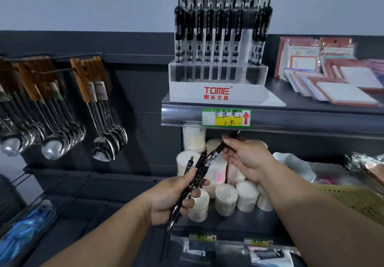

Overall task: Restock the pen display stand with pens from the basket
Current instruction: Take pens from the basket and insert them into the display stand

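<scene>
A clear acrylic pen display stand [217, 92] marked TOME sits on the upper shelf, its tiers holding several black pens [208, 36]; one slot near the right of the lower tier shows no pen. Below the shelf edge, my left hand [166, 198] grips a small bundle of black pens [192, 185], tips pointing down. My right hand [247, 154] pinches one black pen [221, 147] slanting up to the right, its lower end still beside the bundle. A yellow-green perforated basket [353, 200] lies at the right on the lower shelf.
Spoons with wooden handles [99, 109] hang on hooks at the left. Notepad packs [336, 75] lie right of the stand. White rolls [226, 198] crowd the lower shelf behind my hands. A price tag [226, 117] is on the shelf edge.
</scene>
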